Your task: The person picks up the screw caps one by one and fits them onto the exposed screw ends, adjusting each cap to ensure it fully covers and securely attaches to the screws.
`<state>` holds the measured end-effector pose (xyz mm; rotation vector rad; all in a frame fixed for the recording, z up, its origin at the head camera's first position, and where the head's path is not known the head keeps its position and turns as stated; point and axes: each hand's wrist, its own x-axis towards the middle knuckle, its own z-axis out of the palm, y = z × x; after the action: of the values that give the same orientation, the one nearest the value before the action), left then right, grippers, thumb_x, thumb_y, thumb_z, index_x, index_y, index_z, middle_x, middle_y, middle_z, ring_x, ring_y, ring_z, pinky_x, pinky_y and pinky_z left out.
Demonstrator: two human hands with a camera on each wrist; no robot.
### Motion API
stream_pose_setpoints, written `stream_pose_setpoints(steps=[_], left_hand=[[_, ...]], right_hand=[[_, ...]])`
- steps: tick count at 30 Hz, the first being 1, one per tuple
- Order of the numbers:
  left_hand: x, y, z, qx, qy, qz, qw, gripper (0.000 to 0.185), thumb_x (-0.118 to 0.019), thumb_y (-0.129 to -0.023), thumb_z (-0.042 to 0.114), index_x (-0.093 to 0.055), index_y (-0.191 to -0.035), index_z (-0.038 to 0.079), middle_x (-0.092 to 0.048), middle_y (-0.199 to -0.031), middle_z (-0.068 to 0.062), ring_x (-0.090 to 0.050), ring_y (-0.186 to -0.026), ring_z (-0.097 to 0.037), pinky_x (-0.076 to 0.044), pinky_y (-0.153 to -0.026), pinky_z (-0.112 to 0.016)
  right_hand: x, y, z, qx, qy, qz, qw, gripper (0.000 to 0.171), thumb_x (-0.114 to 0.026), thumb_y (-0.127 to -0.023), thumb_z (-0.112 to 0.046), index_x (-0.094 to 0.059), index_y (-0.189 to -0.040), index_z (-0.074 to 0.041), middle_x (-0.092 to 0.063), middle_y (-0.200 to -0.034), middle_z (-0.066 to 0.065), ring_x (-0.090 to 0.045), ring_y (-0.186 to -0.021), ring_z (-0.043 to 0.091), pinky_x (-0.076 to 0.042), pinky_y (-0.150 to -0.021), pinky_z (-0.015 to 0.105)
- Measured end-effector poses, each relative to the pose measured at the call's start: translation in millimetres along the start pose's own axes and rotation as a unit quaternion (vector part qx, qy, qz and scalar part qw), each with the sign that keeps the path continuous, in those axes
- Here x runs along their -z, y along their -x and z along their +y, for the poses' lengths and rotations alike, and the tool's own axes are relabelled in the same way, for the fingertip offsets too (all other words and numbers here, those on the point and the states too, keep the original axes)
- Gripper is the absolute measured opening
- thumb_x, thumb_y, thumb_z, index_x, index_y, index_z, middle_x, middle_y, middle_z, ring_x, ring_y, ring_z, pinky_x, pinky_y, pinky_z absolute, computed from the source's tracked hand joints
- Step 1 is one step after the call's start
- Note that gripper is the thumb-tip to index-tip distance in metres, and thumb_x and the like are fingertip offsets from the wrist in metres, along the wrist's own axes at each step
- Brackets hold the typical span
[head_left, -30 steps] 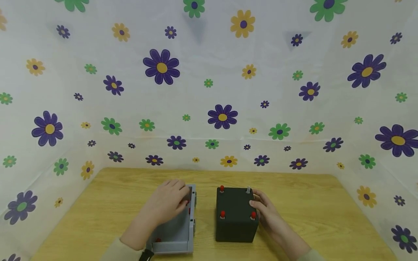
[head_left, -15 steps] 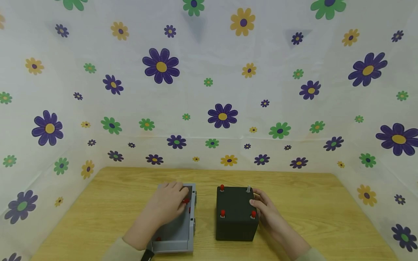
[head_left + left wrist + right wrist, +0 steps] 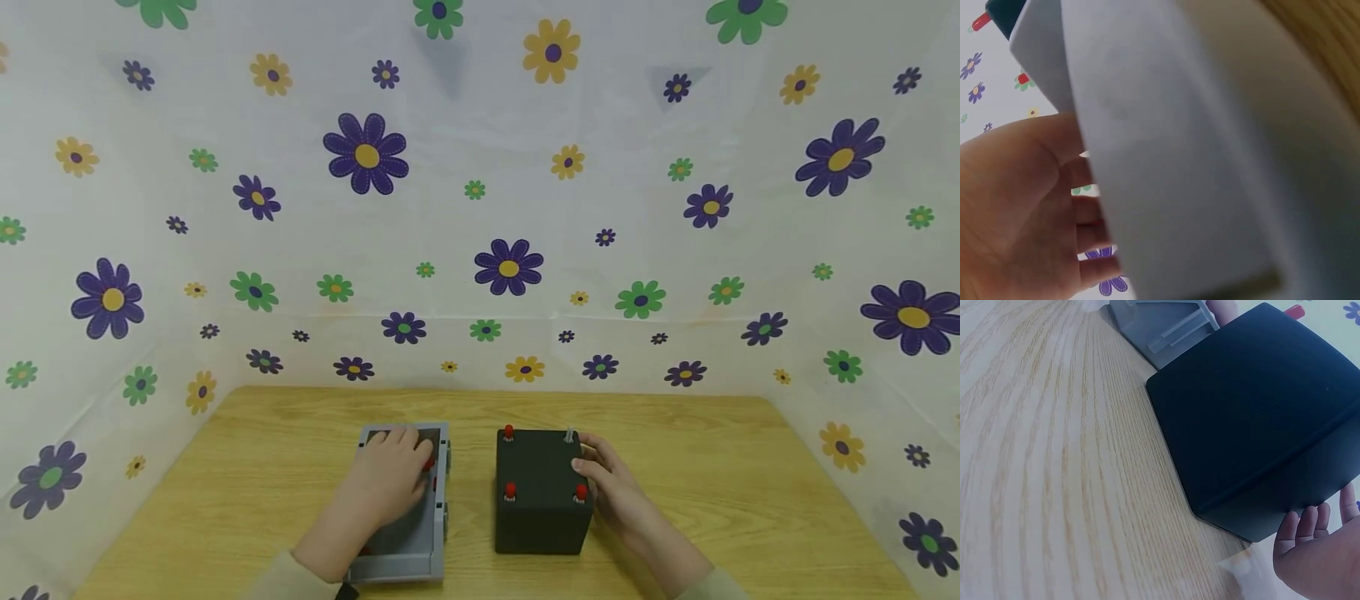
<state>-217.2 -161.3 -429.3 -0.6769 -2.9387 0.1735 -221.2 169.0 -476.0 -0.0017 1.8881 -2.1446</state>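
Risk lay lower centre of frame: left hand [image 3: 392, 475] reached into the grey tray [image 3: 433, 533], grip unclear, near a red peg [image 3: 428, 463], while the right hand [image 3: 611, 487] lay open-fingered against the black box [image 3: 540, 492], so a nudge could shift either.

text: none readable | labels: none | brands: none | numbers: none | signs: none

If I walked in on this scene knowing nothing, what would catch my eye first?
Probably the flowered sheet behind and beside the wooden table. Next, the black box near the front, with small red pegs on top and the right hand against its right side. Beside it, the left hand reaches into a grey tray.
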Motion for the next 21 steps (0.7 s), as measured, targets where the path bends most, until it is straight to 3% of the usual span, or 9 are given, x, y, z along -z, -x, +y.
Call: stream_pose_setpoints(steps=[14, 21], left_hand=[[-10.1, -4.6, 7.2, 0.03, -0.035, 0.004, 0.9989, 0.034, -0.084, -0.09, 0.034, -0.069, -0.107, 0.008, -0.068, -0.101, -0.01, -0.065, -0.097, -0.027, -0.056, -0.084, -0.045], [-18.1, -6.7, 10.6, 0.048, -0.038, -0.011, 0.9981, 0.035, -0.083, -0.091, 0.034, -0.07, -0.11, 0.007, -0.069, -0.101, -0.011, -0.065, -0.098, -0.028, -0.058, -0.085, -0.047]], right_hand=[[0, -1, 2, 0.009, -0.004, -0.003, 1.0, 0.052, -0.058, -0.102, -0.016, -0.038, -0.149, -0.009, -0.049, -0.135, 0.004, -0.056, -0.113, 0.014, -0.052, -0.096, 0.024], [0, 0, 2, 0.01, 0.003, -0.005, 1.0, 0.053, -0.058, -0.102, -0.017, -0.038, -0.15, -0.008, -0.047, -0.138, 0.006, -0.056, -0.114, 0.014, -0.05, -0.097, 0.024]])
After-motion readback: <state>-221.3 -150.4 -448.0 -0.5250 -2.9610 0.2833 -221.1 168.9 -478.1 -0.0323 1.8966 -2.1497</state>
